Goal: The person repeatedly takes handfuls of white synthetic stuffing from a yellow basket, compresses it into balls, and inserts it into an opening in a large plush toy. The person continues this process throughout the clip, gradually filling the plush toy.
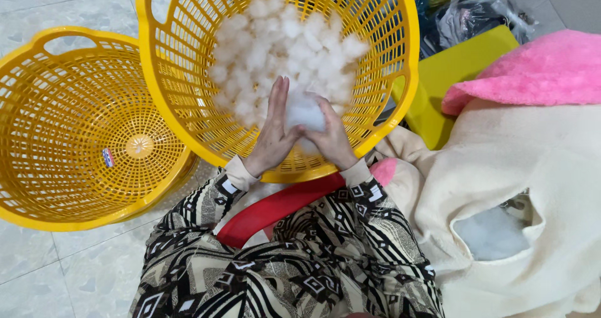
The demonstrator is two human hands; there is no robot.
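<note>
At twelve o'clock in the head view, tipped toward the person, sits a yellow lattice basket (188,55) holding a heap of white stuffing tufts (282,49), and both hands work just inside its near rim. The left hand (273,133) stands nearly flat and upright, fingers long and together, pressed against the side of a clump of white fibre (305,110); the right hand (332,139) is curled around the clump from the three o'clock side, fingers partly closed over it, so the wad is pinched between the two palms rather than gripped in a fist. To my eye the step is pulling or fluffing one clump, and it would go best with a light hold, teasing from the edges so the fibre opens instead of matting, and keeping the hands over the basket so loose bits drop back in. At nine o'clock a second yellow basket (37,168) lies with only a small sticker on its floor. At three to four o'clock rests a cream fabric casing (501,168) with an opening showing white filling, a pink plush piece (538,67) above it. A red plastic rim (282,208) shows at six o'clock by the patterned sleeves.
</note>
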